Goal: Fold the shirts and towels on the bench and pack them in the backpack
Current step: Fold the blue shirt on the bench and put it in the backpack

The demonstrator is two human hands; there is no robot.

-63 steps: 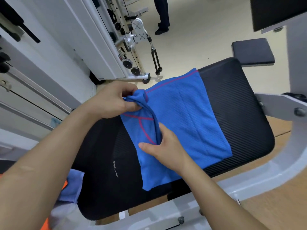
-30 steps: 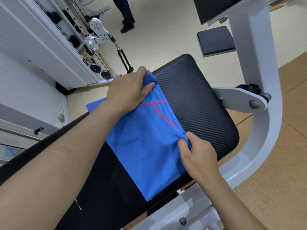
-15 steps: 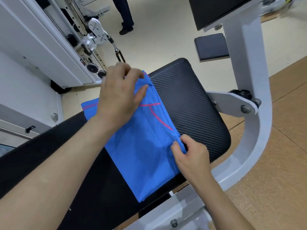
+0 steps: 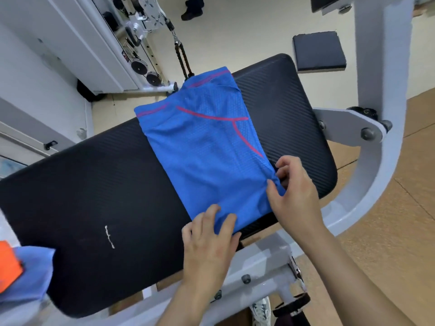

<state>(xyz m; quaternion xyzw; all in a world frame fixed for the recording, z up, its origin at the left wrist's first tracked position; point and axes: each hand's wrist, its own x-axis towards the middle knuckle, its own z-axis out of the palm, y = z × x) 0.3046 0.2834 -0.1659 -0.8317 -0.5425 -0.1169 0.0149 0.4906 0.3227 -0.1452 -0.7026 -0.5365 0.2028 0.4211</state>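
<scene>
1. A person's left hand (image 4: 209,236) and right hand (image 4: 294,191) worked a blue shirt (image 4: 207,149) on a black padded desk (image 4: 94,196).
2. The shirt lay flat on the desk's right half, already narrowed into a long panel with its sides turned in.
3. Its long axis ran across the desk from near edge to far edge, leaning slightly left at the far end. The magenta-trimmed end pointed away from the person and hung just past the far edge.
4. The left hand gripped the shirt's near corner at the desk's near edge, cloth bunched between its fingers. The right hand pinched the shirt's right edge just beside it.
5. By appearances the folding stood midway, with the lengthwise fold made and the end-to-end fold probably next.
6. An orange cloth (image 4: 8,264) and a pale blue cloth (image 4: 33,271) waited at the desk's left end, apparently unfolded. No backpack was in view, so all packing seemed left to do.
</scene>
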